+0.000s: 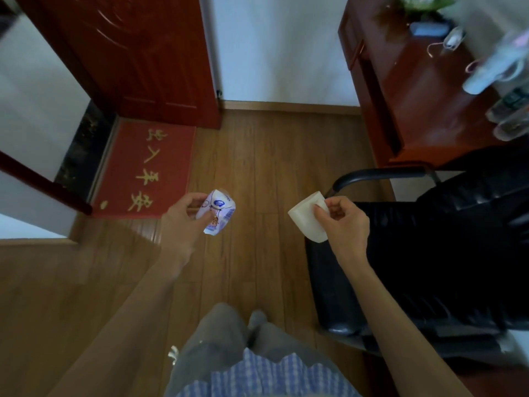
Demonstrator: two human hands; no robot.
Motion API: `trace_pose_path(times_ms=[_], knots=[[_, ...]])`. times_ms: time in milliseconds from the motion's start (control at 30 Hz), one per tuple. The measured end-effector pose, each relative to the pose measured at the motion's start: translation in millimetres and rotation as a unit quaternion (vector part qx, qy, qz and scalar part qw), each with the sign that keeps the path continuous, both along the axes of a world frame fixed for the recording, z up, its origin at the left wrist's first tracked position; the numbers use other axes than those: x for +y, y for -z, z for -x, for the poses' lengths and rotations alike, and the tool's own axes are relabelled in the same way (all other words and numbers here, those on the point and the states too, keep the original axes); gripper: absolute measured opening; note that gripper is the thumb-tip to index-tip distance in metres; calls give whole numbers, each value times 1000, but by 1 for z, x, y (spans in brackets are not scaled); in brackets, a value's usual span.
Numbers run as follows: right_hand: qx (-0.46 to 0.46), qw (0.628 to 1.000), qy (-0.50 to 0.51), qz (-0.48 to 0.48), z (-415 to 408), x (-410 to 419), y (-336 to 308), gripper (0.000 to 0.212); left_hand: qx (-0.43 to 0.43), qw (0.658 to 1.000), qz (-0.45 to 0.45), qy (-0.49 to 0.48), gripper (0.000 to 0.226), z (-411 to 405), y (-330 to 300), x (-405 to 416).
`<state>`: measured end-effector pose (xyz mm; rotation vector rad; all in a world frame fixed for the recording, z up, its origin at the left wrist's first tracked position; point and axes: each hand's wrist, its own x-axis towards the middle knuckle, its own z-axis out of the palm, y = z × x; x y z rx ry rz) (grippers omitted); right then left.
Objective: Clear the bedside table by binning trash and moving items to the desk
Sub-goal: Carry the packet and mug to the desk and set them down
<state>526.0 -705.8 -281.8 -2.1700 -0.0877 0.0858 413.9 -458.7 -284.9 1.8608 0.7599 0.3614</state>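
Observation:
My left hand [187, 214] grips a crumpled white wrapper [219, 214] with blue and orange print, held over the wooden floor. My right hand [342, 222] pinches the rim of a plain white paper cup [307, 222], tilted on its side above the front edge of a black chair. The red-brown wooden desk [423, 118] stands at the upper right, beyond the chair. The bedside table and any bin are out of view.
A black office chair [429, 253] with a curved armrest fills the right side, pushed against the desk. Blurred bottles [492, 70], a cable and a small box lie on the desk. A red doormat [146, 170] and a dark red door [137, 53] are at the left.

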Motion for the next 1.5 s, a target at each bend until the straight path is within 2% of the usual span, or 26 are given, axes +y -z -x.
trace_pose_path(times_ms=[233, 667, 1067, 1500], knots=[[8, 999, 36, 0, -91, 52, 4, 13, -5, 999, 15, 33, 25, -99, 8, 68], [-12, 980, 198, -18, -253, 158, -20, 11, -20, 978, -8, 207, 26, -352, -27, 187], [-30, 968, 250, -1, -420, 174, -10, 10, -8, 956, -4, 292, 28, -572, -7, 192], [-57, 951, 304, -2, -624, 156, -26, 12, -14, 934, -39, 355, 28, -813, -25, 161]])
